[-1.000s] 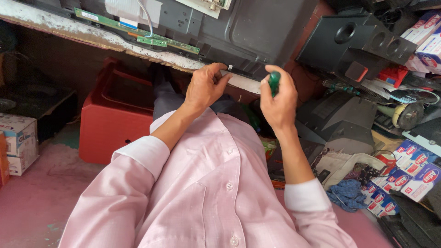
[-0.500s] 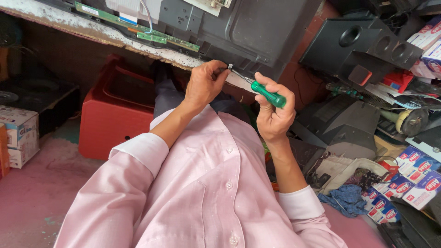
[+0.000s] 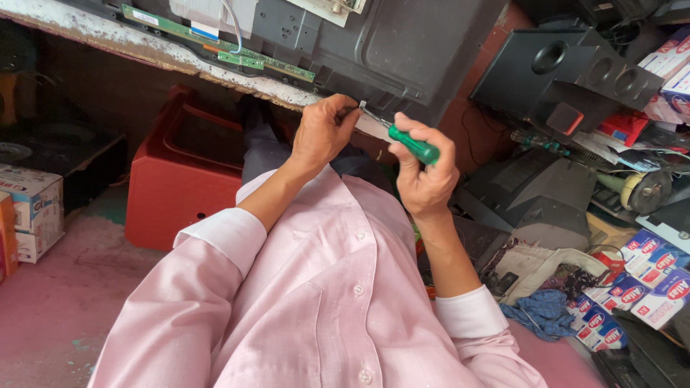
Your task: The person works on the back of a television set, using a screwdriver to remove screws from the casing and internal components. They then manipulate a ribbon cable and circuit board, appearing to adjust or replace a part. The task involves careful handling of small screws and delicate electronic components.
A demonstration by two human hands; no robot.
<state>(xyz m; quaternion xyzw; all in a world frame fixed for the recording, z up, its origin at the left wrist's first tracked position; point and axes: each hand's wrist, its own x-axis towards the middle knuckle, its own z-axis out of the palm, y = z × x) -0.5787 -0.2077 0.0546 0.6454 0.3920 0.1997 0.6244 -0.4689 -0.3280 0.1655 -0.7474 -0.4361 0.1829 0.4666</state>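
My right hand (image 3: 425, 179) grips a green-handled screwdriver (image 3: 412, 146), its metal shaft slanting up-left to the lower edge of a dark flat-screen panel back (image 3: 424, 50). At that same edge my left hand (image 3: 322, 131) has its fingers curled, pinching right beside the screwdriver tip; whether anything sits in those fingers is hidden. A long green circuit strip (image 3: 215, 44) runs along the panel's bottom on the worn bench edge (image 3: 144, 54). My pink shirt sleeves fill the foreground.
A red plastic crate (image 3: 183, 172) stands on the floor at left, with cardboard boxes (image 3: 29, 215) at the far left. At right lie a black speaker housing (image 3: 568, 72), dark plastic casings (image 3: 539, 201), small red-and-blue boxes (image 3: 647, 287) and a blue cloth (image 3: 539, 312).
My right hand has tilted the screwdriver from upright to slanted and brought its tip to the panel edge beside my left fingers. The left hand has stayed at that edge.
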